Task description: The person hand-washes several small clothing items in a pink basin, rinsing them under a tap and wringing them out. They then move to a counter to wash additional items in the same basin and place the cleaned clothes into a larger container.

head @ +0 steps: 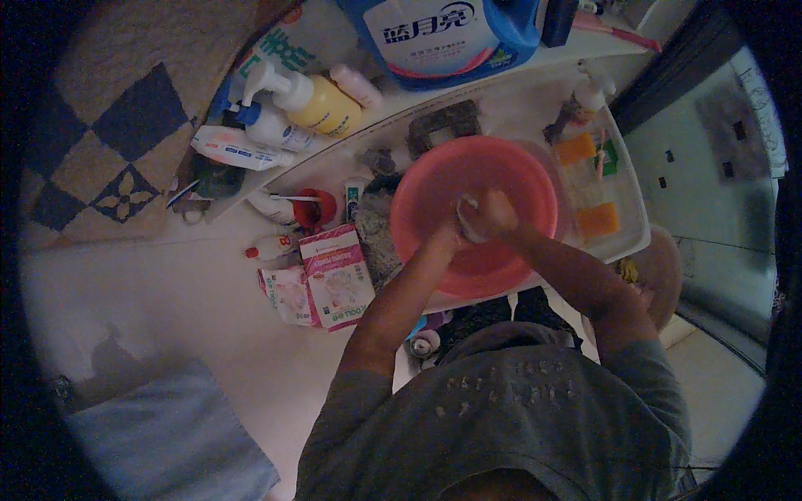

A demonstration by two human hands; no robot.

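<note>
Both my hands are inside a round pink plastic basin, close together near its middle. A small whitish item, possibly a cloth, is gripped between them; blur and dim light hide its exact kind. My left hand holds its lower left side. From the right, my right hand closes over it, with the fingers blurred. The basin rests on a white counter or sink, near its front edge. Whether there is water in the basin, I cannot tell.
Two orange sponges lie right of the basin, near a pump bottle. Behind stand a large blue detergent jug and a yellow pump bottle. To the left are a pink-and-white box and a red cup.
</note>
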